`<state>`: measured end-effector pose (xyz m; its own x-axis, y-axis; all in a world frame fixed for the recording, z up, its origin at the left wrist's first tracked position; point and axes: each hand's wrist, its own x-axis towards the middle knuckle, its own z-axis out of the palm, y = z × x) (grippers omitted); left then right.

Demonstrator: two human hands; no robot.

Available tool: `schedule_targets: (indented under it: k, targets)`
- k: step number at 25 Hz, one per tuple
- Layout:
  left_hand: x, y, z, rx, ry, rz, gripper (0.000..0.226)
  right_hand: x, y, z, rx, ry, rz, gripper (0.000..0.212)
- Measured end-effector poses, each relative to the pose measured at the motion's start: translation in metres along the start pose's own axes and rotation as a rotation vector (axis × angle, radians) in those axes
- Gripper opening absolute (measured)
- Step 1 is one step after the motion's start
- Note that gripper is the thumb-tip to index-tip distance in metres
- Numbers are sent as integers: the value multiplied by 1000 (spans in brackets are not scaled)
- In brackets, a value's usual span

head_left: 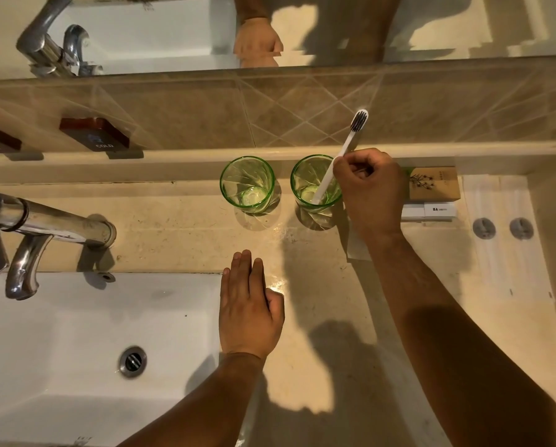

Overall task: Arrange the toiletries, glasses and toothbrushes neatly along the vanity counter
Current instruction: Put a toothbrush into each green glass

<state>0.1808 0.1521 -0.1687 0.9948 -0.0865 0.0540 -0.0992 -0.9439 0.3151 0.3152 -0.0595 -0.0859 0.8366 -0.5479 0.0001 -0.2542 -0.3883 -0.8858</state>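
Observation:
Two green glasses stand side by side at the back of the beige counter [318,285]: the left glass [247,183] is empty, the right glass [315,183] holds the handle end of a white toothbrush [350,137] with dark bristles pointing up and back. My right hand [368,191] is shut on the toothbrush's handle just over the right glass's rim. My left hand [249,308] lies flat on the counter by the sink's edge, fingers together, holding nothing. A brown toiletry box [434,183] and a white box [431,210] lie right of my right hand.
A white sink [76,333] with a drain fills the lower left, under a chrome tap [38,233]. Hot and cold tags [96,133] hang on the tiled back wall. A mirror runs along the top. Two round grey fittings [502,228] sit at the right.

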Motion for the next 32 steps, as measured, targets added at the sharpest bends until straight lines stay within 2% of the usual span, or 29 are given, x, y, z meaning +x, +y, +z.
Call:
schedule_targets:
  k: [13,23,27,32]
  targets:
    - [0,0,1,-6,-5,-8,55,0,7,0,-19,31,61,13]
    - [-1,-1,2,-28,26,3,54,-3,8,-11,11,-63,84,24]
    - [1,0,0,-30,17,16,53,-32,6,-36,71,-43,126,9]
    - [-3,0,1,-43,13,16,52,-117,41,-83,-122,-179,172,8]
